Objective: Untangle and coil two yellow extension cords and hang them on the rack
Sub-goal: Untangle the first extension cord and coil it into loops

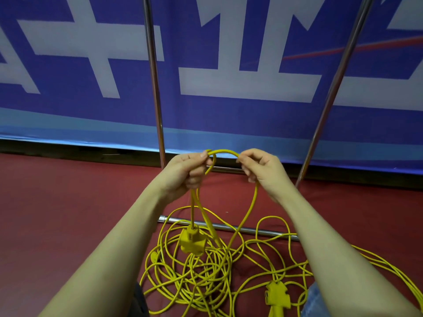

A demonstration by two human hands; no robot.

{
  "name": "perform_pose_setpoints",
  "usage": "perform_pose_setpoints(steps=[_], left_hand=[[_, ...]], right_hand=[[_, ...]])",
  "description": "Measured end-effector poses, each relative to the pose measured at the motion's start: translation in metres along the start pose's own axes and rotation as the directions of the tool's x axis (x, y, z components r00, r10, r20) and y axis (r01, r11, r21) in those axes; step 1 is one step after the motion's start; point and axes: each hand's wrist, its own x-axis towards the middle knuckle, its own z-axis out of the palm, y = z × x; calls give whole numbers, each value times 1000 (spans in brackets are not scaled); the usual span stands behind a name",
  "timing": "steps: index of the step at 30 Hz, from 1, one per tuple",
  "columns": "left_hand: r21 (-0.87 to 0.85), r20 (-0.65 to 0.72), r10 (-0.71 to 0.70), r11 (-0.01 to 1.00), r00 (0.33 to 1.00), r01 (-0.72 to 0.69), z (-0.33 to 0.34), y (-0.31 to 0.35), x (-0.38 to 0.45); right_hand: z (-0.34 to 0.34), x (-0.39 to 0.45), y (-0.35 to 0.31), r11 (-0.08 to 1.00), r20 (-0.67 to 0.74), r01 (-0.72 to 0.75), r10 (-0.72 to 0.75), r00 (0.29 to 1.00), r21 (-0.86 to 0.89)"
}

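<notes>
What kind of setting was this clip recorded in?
Probably an indoor hall or event space, though that is uncertain: a large blue printed banner covers the wall, the floor is red carpet-like, and a bare metal rack stands over tangled yellow cords.

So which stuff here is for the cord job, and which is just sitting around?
For the job:
- yellow cord loop, pinched by the left hand and right hand
- tangled yellow cords on the floor
- hanging socket end
- second socket end on the floor
- metal rack poles

Just there:
- blue banner
- red floor
</notes>
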Motion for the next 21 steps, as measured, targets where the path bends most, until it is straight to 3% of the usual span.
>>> perform_pose_setpoints(steps=[5,9,11,14,17,21], left_hand=[[-100,-99,121,986,988,-130,3,8,4],[-171,-140,140,972,980,-164,3,7,6],[-153,-137,130,977,982,-151,2,7,6],[-29,-98,68,997,993,-71,-1,7,3],[40,-92,-45,998,995,49,-5,7,-1],[34,-116,-85,995,990,89,-11,8,-4]], right_hand=[[0,-9,32,986,88,-169,167,982,12],[-3,-15,45,963,23,-264,263,964,52],[-1,-14,42,967,-80,-235,243,967,98],[-3,-6,26,968,-212,-80,132,968,237],[-9,-2,10,990,-213,-4,34,976,142],[-15,-6,8,998,-173,-12,24,985,68]])
